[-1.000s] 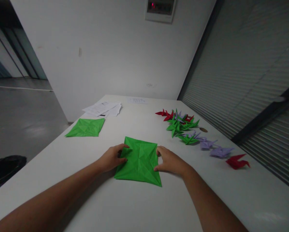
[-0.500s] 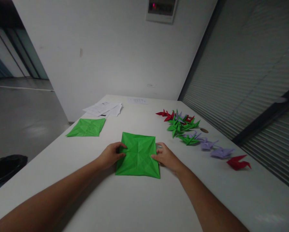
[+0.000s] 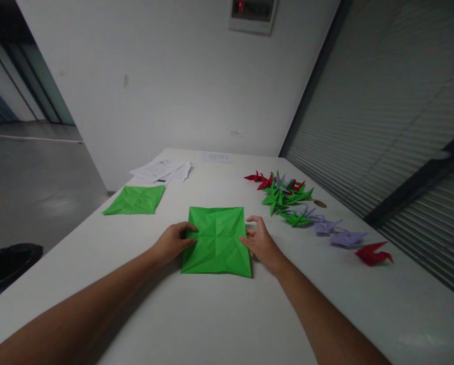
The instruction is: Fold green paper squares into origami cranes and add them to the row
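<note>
A creased square of green origami paper [image 3: 216, 246] lies unfolded in front of me, its fold lines crossing at the middle. My left hand [image 3: 175, 242] grips its left edge, thumb and fingertips resting on top of the sheet. At the right edge, my right hand [image 3: 262, 245] has its thumb on the paper, with the index finger lifted and the other fingers partly hidden behind the edge. A second creased green sheet [image 3: 138, 201] lies flat farther off to the left.
Folded paper cranes in green [image 3: 276, 197], purple [image 3: 347, 239] and red [image 3: 373, 254] line the right side of the white table [image 3: 196, 324]. Printed papers [image 3: 162, 170] lie at the back left. A round brown disc [image 3: 320, 204] sits by the cranes. A black-lined bin [image 3: 10, 266] stands at left.
The green sheet has become flatter and squarer between my hands, its top edge straighter. My right index finger has risen off the paper's edge.
</note>
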`<state>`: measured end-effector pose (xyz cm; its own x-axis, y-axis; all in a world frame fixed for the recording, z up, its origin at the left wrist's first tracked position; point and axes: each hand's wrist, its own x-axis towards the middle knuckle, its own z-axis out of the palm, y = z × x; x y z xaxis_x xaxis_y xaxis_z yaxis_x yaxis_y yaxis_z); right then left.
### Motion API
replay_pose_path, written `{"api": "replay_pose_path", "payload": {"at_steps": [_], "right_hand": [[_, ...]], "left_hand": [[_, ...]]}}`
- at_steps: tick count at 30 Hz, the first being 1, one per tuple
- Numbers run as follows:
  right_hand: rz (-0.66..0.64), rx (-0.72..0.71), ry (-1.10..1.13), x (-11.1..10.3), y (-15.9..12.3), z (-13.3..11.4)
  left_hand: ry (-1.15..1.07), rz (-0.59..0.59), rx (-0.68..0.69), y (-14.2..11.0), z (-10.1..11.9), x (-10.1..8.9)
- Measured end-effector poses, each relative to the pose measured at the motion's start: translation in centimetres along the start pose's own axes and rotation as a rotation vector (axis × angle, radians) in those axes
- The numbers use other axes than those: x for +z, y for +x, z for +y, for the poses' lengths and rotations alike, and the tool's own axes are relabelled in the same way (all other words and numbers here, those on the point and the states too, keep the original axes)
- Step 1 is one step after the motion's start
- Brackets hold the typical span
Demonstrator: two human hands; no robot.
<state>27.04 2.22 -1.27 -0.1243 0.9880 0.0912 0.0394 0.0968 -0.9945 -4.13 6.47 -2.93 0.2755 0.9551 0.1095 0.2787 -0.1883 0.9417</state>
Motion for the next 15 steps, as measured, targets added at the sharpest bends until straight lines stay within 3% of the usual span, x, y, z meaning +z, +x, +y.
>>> {"api": "replay_pose_path", "payload": {"at_steps": [8, 15], "right_hand": [[0.061, 0.084, 0.068, 0.2, 0.5, 0.8], [-0.005, 0.076, 0.087, 0.4, 0.2, 0.0]], "left_hand": [[-0.103, -0.003, 0.013, -0.3, 0.8, 0.1], [-0.275, -0.004, -0.037, -0.7, 2.0, 0.3]]}}
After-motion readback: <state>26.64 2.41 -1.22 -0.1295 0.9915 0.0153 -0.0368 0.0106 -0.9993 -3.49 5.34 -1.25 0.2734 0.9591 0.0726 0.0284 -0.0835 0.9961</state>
